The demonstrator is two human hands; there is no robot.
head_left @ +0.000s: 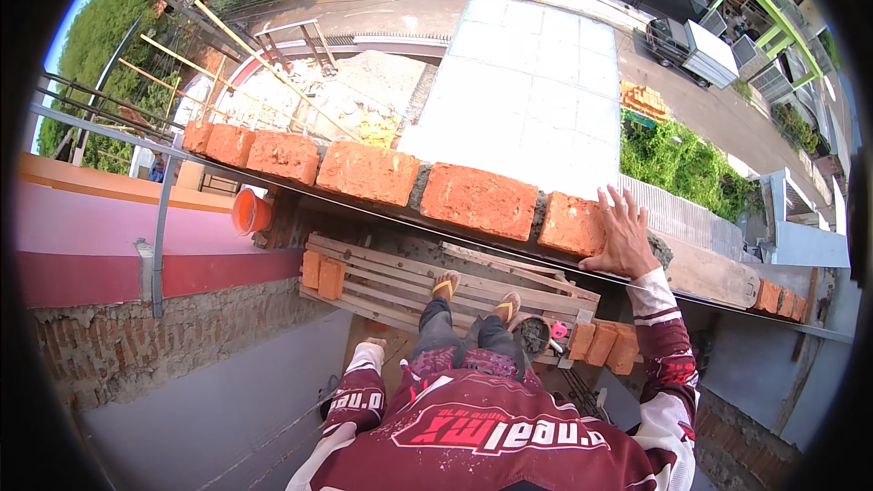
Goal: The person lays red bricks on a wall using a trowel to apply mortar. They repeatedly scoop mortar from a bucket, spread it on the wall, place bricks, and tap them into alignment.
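Observation:
My right hand (624,235) is spread over the right end of an orange brick (570,225), fingers stretched out and pointing away from me. The brick is the last of a row along the wall top, with grey mortar in the joints. Left of it lies another brick (478,201), then several more toward the far left. A lump of wet mortar (660,251) shows just right of my hand. My left hand (372,342) is low beside my body, mostly hidden by its sleeve; its fingers cannot be made out.
Below me is a slatted wooden platform (409,284) bearing my sandalled feet, stacked bricks (604,345) and a mortar bucket (535,335). An orange bucket (252,212) stands at the left. A thin line runs along the wall's near edge. Beyond are a pale roof (527,82) and a street.

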